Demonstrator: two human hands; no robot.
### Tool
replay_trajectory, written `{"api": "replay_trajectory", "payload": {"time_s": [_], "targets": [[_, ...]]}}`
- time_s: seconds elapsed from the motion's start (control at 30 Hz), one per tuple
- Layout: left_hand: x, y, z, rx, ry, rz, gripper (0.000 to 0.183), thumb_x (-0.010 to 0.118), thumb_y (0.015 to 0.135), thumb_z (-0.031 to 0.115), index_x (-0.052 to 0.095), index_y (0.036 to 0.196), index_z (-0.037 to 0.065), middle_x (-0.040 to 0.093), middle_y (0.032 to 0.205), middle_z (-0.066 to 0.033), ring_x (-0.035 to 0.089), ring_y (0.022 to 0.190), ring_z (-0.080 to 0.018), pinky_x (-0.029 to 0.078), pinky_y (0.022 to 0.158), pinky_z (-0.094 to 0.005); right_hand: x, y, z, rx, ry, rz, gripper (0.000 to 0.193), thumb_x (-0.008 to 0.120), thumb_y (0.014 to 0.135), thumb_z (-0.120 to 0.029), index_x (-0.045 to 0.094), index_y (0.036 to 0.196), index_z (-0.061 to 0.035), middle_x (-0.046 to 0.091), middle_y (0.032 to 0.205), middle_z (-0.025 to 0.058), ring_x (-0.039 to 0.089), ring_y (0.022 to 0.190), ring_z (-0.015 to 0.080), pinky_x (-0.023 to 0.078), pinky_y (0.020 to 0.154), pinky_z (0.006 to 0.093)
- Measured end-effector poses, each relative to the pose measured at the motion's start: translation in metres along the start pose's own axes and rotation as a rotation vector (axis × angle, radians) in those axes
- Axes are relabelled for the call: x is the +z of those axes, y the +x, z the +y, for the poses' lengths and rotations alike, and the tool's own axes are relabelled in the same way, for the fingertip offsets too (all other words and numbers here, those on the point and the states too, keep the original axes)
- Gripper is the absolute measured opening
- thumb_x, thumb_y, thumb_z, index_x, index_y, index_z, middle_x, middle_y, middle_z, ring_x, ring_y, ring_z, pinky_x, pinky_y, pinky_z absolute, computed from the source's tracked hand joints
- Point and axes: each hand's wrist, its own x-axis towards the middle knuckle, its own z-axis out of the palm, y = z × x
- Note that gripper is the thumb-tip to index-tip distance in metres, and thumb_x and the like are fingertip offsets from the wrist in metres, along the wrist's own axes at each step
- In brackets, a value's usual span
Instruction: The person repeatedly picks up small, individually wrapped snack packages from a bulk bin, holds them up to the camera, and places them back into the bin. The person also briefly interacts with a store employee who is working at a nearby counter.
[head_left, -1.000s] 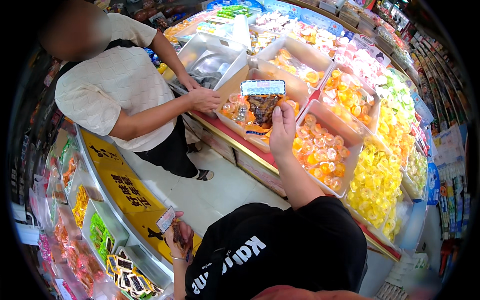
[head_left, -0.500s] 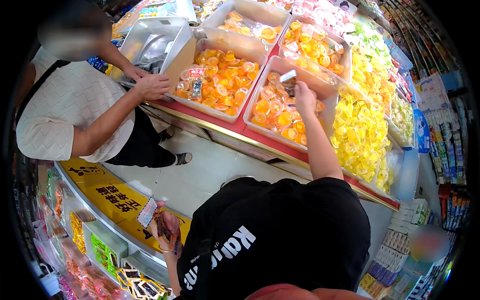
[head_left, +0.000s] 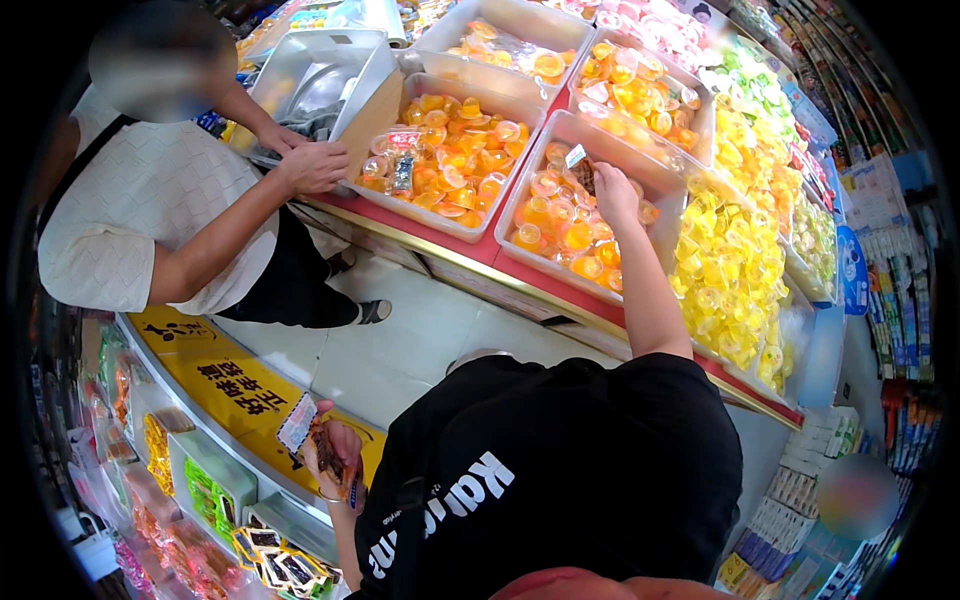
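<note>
My right hand point(head_left: 616, 192) reaches over a clear plastic bin point(head_left: 508, 212) of orange jelly cups point(head_left: 577, 237). Its fingers pinch a small brown snack packet point(head_left: 583, 173) with a white end, just above the cups; whether it touches them I cannot tell. Low on the left, my left hand point(head_left: 343, 447) is closed around several brown snack packets point(head_left: 325, 452). A white-and-blue end point(head_left: 297, 424) of one sticks out past the fingers. Another bin of orange jelly cups point(head_left: 452, 150) stands to the left, with a red-and-white packet point(head_left: 403, 150) lying on top.
A person in a white top point(head_left: 180, 210) stands at the left, both hands point(head_left: 312, 166) at a grey bin point(head_left: 330, 70). Yellow jelly cups point(head_left: 728, 270) are heaped right of my arm. A curved yellow-fronted counter point(head_left: 240, 385) with sweets bins runs along the lower left.
My right hand has lowered slightly toward the jelly cups, and the packet in it has tilted. My left hand keeps its packets. The whole view has shifted a little.
</note>
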Motion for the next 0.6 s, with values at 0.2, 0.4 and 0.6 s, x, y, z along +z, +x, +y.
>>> {"api": "replay_trajectory", "payload": {"time_s": [0.2,0.4,0.6], "targets": [[0.007,-0.008,0.003,0.015,0.004,0.079,0.058,0.053,0.081,0.035,0.034,0.118,-0.005,0.042,0.051,-0.0052,0.037,0.039,-0.0137,0.03,0.037,-0.0247,0.006,0.014,-0.011,0.058,0.202,-0.057,0.022,0.043,0.082,-0.018,0.055,0.097,-0.0076,0.058,0.087,0.0126,0.056,0.083,0.0251,0.043,0.073,0.0345],[0.012,-0.013,0.009,0.028,0.011,0.087,0.055,0.05,0.082,0.035,0.035,0.118,-0.004,0.042,0.051,-0.0048,0.036,0.039,-0.0129,0.03,0.037,-0.0243,0.01,0.021,-0.039,0.177,0.887,-0.177,0.017,0.045,0.078,-0.009,0.054,0.089,0.0007,0.054,0.082,0.0013,0.048,0.08,0.0096,0.037,0.072,0.0218],[0.011,-0.01,0.009,0.056,0.054,0.096,0.058,0.053,0.08,0.037,0.036,0.117,-0.005,0.04,0.049,-0.0033,0.035,0.039,-0.0115,0.027,0.037,-0.0231,0.018,0.025,-0.039,0.171,1.054,-0.227,0.02,0.042,0.076,-0.007,0.055,0.088,0.0019,0.054,0.083,0.0017,0.048,0.081,0.0096,0.037,0.075,0.0216]]}}
